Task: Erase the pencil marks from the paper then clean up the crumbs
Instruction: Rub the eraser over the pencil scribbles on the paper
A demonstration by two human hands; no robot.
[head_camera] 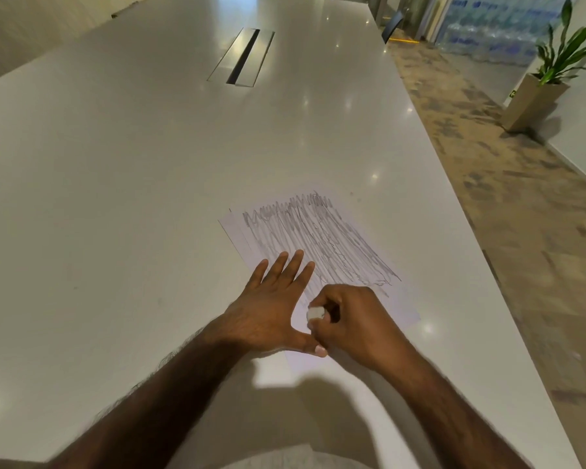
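Note:
A white sheet of paper (339,238) lies slanted on the white table (115,198), most of it covered in grey pencil scribble. My left hand (271,306) lies flat on the paper's near left part, fingers straight and spread, thumb stretched to the right. My right hand (349,323) is curled round a small white eraser (315,313) and holds it down on the near part of the sheet, just right of my left thumb. No crumbs show clearly on the paper.
The table's right edge (460,211) runs close beside the paper, with patterned floor (487,157) beyond. A metal cable hatch (242,57) is set into the tabletop far ahead. A potted plant (552,72) stands on the floor at the far right.

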